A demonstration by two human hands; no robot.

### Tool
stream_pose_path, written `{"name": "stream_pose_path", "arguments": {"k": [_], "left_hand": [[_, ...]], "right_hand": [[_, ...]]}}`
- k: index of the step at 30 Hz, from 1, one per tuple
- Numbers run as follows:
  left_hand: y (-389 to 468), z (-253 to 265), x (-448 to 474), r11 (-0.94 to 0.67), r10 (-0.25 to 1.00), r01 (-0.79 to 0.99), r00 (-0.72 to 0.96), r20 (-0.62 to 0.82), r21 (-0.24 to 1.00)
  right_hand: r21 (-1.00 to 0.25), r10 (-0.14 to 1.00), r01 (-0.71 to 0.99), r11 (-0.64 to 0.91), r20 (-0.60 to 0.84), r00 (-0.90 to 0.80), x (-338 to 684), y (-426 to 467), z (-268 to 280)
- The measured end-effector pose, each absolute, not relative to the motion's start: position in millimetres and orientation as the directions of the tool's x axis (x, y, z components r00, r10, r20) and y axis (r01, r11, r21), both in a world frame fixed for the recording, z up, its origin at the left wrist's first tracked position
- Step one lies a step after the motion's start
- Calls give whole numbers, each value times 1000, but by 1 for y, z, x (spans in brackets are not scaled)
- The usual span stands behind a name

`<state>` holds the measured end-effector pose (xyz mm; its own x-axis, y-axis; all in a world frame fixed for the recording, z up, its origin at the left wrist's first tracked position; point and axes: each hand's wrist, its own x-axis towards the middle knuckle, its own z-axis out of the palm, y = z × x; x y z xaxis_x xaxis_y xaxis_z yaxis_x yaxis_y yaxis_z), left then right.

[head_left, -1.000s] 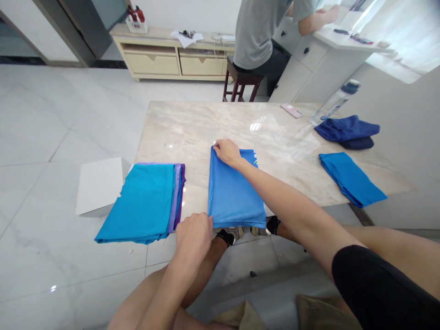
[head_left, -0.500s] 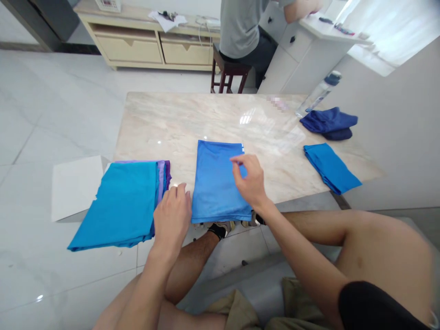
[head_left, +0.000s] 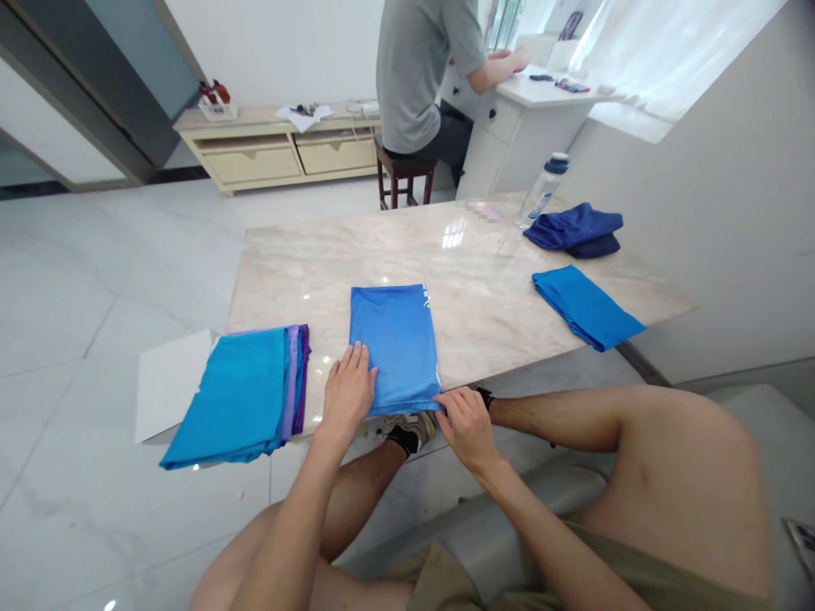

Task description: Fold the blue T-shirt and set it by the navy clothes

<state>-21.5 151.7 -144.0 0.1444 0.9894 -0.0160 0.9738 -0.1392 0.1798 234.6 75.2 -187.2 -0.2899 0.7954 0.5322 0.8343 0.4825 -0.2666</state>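
Note:
A folded blue cloth [head_left: 398,348], perhaps a shirt, lies flat at the near edge of the marble-patterned table [head_left: 306,263], with white marks along its right side. Resting on its left edge is my left hand [head_left: 349,386], fingers stretched out flat. My right hand [head_left: 467,424] pinches the cloth's near right corner between thumb and fingers. To the left, a pile of folded cloths [head_left: 235,390], turquoise on top with purple ones beneath, hangs partly over the table's edge.
At the right lie another folded blue cloth [head_left: 587,305] and a crumpled navy cloth [head_left: 576,229], beside a clear water bottle [head_left: 541,191]. A white box [head_left: 169,382] stands by the left pile. Beyond the table a person [head_left: 420,76] sits on a stool [head_left: 404,174].
My left hand has moved right onto the blue cloth's left edge. My right hand has come down from above the cloth to grip its near right corner. The camera view has shifted.

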Motion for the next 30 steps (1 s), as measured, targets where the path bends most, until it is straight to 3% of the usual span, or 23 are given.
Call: {"name": "stream_pose_path", "arguments": {"k": [5,8,12,15,18,22,26,30], "left_hand": [[151,-141,-20,-131,991,975,133,0,177],[157,-139,-24,-114,993,969,118,-5,219],[183,-138,-38,56,998,919,-55,-14,390],[216,-137,-52,306,952,752,-252,-175,584],[247,-136,-66,446,894,596,-275,-353,668],[266,-136,-72,509,854,523,-211,-475,683],[267,-135,-65,569,802,476,-144,-579,671],[264,-125,-59,557,813,448,-123,-569,699]], "right_hand": [[-274,777,816,510,554,-300,240,49,-187],[-393,830,791,469,501,-244,250,45,-185],[-700,963,704,123,254,84,265,97,-169],[-823,992,561,-90,-23,126,268,165,-150],[-843,959,457,-282,-248,133,259,224,-135],[-807,879,360,-468,-467,96,242,259,-125],[-741,815,421,-523,-580,-7,235,264,-125],[-735,789,446,-511,-607,-95,237,267,-125]]}}
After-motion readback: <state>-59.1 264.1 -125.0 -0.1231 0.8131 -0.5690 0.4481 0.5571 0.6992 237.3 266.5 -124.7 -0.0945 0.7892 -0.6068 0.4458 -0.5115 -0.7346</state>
